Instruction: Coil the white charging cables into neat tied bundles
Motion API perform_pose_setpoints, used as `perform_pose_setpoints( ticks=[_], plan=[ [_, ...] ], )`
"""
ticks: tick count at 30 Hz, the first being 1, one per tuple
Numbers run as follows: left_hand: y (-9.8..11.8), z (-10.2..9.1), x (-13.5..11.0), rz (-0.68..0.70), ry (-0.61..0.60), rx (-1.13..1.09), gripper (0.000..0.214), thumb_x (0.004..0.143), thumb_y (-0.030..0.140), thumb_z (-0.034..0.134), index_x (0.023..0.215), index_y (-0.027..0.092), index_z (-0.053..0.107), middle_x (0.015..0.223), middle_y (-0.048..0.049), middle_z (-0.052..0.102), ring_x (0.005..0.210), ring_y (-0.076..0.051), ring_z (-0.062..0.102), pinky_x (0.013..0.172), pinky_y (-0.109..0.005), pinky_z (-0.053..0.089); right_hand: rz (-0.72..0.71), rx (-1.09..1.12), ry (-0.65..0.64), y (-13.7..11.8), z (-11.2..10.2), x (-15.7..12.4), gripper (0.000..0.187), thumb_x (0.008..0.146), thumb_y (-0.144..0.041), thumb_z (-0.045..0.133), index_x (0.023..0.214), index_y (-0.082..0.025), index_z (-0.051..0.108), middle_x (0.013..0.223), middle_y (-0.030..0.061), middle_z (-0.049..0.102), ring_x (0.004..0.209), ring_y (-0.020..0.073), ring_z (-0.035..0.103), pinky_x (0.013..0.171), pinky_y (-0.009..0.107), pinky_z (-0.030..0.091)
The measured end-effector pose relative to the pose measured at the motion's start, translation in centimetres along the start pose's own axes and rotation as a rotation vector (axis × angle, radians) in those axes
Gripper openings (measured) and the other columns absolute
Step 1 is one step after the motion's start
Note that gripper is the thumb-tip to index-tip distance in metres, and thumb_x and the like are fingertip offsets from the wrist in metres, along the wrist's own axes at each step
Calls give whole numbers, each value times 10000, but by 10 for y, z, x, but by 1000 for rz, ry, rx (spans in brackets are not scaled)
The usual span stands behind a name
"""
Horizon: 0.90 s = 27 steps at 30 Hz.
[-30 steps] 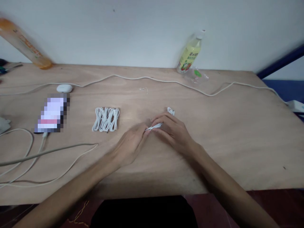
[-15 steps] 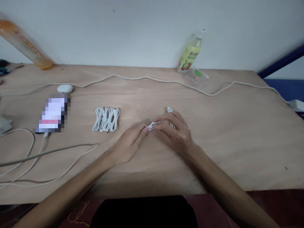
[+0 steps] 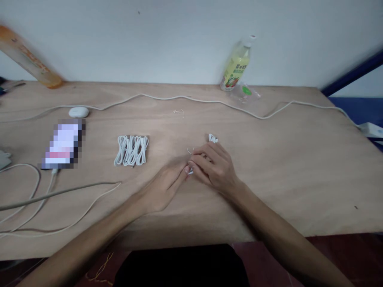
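Left hand point(image 3: 166, 183) and right hand point(image 3: 218, 165) met at the fingertips, both pinching a white cable bundle point(image 3: 190, 171), mostly hidden, over the wooden table point(image 3: 299, 167). Row of coiled white cables point(image 3: 131, 150) lay apart to the left; smaller white coil point(image 3: 212, 138) sat just beyond right hand, partly covered.

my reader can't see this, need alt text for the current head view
Left hand and right hand hold something white, mostly hidden, over a wooden table. Bundled white cables lie to their left, a phone farther left; a yellow bottle stands behind.
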<state>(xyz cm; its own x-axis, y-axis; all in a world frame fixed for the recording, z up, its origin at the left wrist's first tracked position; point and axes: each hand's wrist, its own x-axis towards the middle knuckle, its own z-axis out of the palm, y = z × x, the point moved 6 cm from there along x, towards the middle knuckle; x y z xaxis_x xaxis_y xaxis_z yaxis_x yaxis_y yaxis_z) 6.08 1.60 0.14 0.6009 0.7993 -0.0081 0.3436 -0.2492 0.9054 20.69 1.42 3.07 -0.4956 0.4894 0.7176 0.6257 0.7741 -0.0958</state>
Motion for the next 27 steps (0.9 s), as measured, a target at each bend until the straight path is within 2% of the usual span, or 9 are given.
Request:
perform_pose_setpoints(
  ticks=[4, 9, 12, 14, 16, 19, 21, 24, 27],
  plan=[
    [-7, 2, -3, -150, -8, -104, 340, 1130, 439, 425, 913, 239, 594, 929, -14, 695, 920, -219, 631, 977, -404, 543, -124, -153, 1, -11, 2, 2, 415, 1104, -164, 589, 696, -226, 628, 625, -8, 597, 664, 179, 512, 669, 358, 388],
    [-17, 10, -4, -304, -132, -275, 403, 1115, 529, 386, 897, 240, 563, 821, 9, 609, 767, -185, 592, 752, -335, 554, -80, -140, -16, -14, 4, 1, 514, 1148, -170, 474, 658, -229, 617, 593, -12, 588, 603, 157, 497, 608, 333, 369],
    [-11, 6, -1, -124, -71, -83, 364, 1148, 427, 338, 950, 234, 575, 900, -26, 683, 836, -204, 660, 814, -369, 581, -18, -88, -51, -10, 10, -1, 549, 1167, -172, 419, 667, -219, 642, 597, -3, 630, 582, 148, 526, 610, 308, 407],
    [-3, 2, -1, 74, 24, 176, 314, 1162, 337, 326, 1022, 222, 582, 993, -67, 730, 910, -231, 703, 889, -416, 593, 41, -48, -47, -6, 13, -2, 579, 1183, -183, 389, 666, -207, 650, 599, 6, 654, 561, 140, 536, 598, 299, 412],
    [0, 3, -3, 201, 69, 430, 341, 1181, 322, 286, 1078, 206, 589, 1002, -84, 724, 914, -248, 717, 847, -417, 612, 112, -7, -44, -2, 15, -3, 606, 1195, -201, 369, 653, -199, 641, 581, 9, 644, 531, 134, 515, 576, 302, 392],
    [-5, 7, -2, 220, 63, 702, 435, 1208, 389, 222, 1126, 187, 599, 1013, -100, 727, 877, -259, 729, 746, -393, 621, 208, 44, -64, 2, 17, -4, 635, 1204, -235, 368, 618, -197, 608, 536, -3, 589, 481, 123, 441, 547, 314, 345],
    [-7, 8, 0, 226, 54, 784, 468, 1211, 402, 203, 1112, 182, 604, 1006, -110, 736, 867, -267, 731, 727, -395, 622, 248, 64, -84, 3, 18, -6, 642, 1207, -260, 381, 607, -199, 598, 520, -12, 565, 463, 119, 403, 537, 319, 320],
    [-7, 9, 1, 245, 36, 778, 456, 1210, 374, 203, 1102, 183, 603, 1007, -123, 751, 917, -286, 734, 786, -426, 627, 238, 66, -104, 1, 18, -6, 618, 1205, -253, 391, 635, -199, 624, 542, -6, 592, 485, 127, 443, 554, 318, 338],
    [-9, 9, 1, 192, 14, 679, 417, 1203, 380, 226, 1097, 196, 585, 986, -114, 749, 912, -294, 733, 790, -432, 613, 141, -3, -67, -5, 15, -4, 566, 1192, -203, 398, 700, -184, 677, 628, 31, 677, 578, 151, 554, 617, 316, 410]
  ],
)
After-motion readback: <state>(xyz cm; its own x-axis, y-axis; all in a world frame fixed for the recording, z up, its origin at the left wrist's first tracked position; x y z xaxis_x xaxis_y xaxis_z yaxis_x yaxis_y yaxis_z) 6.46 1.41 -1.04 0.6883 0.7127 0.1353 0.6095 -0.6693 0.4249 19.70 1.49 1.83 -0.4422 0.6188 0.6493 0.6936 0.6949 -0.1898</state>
